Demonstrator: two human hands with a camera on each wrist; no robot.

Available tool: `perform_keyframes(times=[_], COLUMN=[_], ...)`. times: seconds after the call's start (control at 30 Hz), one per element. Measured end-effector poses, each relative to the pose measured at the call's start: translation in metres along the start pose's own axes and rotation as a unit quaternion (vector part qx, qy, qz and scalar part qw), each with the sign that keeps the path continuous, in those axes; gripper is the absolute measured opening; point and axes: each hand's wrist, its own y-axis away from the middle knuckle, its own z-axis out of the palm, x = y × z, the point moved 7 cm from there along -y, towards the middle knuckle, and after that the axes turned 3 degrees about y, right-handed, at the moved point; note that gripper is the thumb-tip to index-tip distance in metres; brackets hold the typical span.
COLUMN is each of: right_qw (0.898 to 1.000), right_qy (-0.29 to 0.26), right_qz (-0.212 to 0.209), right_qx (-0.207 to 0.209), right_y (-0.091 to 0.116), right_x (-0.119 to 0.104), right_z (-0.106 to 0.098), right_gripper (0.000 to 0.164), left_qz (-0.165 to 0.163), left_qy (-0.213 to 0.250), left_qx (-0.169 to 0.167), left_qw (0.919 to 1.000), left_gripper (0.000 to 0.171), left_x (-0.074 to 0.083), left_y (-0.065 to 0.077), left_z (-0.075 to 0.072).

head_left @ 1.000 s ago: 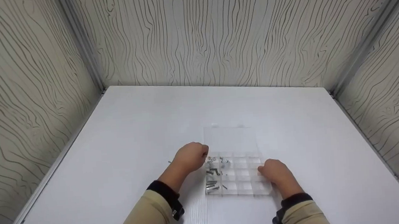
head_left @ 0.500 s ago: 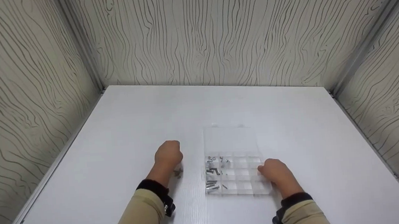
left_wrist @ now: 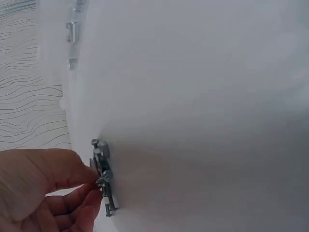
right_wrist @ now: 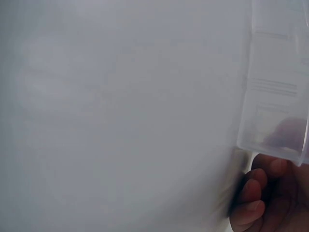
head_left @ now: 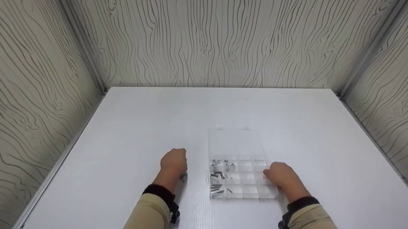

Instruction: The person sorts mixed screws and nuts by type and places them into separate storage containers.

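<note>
On the white table stands a clear plastic compartment box point(head_left: 244, 197), its lid point(head_left: 234, 141) laid open behind it. Screws point(head_left: 216, 191) and other small metal parts lie in its left compartments. My right hand point(head_left: 282, 177) grips the box's right side, thumb over the rim; in the right wrist view, the other fingers curl beside its outer wall point(right_wrist: 270, 121). Left of the box, my left hand point(head_left: 174, 161) is down at a small pile of screws point(left_wrist: 104, 169). Its thumb and curled fingers pinch at a screw on the pile's edge; the fingertips are partly hidden.
Wood-grain patterned panels point(head_left: 206, 39) enclose the table point(head_left: 146, 111) at the back and on both sides. Metal posts point(head_left: 84, 44) stand at the back corners. Most of the box's middle and right compartments show bare bottoms.
My left hand has moved left from above the box's left compartments to the screw pile, then slightly down and right. The right hand and the box have stayed in place.
</note>
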Motion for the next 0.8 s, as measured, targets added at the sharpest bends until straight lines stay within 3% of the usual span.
perform_keyframes(times=[0.2,0.37,0.57,0.7,0.8], right_qw=[1.000,1.000,1.000,1.000,1.000], right_qy=[-0.009,-0.003,0.000,0.000,-0.002], right_qz=[0.006,0.010,0.003,0.002,0.003], right_qx=[-0.003,-0.009,-0.005,-0.005,-0.005], right_y=[0.001,0.001,0.000,0.001,0.001], right_x=[0.000,0.000,-0.001,-0.001,-0.001], right_z=[0.000,0.001,-0.001,-0.001,-0.001], right_gripper=[0.031,0.032,0.030,0.030,0.030], left_qz=[0.008,0.078,0.193,0.246,0.277], left_qy=[0.003,0.034,0.018,-0.036,-0.093], left_qx=[0.013,0.012,-0.039,-0.067,-0.064], left_qw=[0.9999,0.9963,0.9802,0.9662,0.9544], left_gripper=[0.011,0.004,0.011,0.014,0.015], left_x=[0.012,0.036,0.074,0.094,0.104], left_y=[0.003,0.010,0.027,0.041,0.050], left_z=[-0.005,-0.010,-0.005,0.004,0.012])
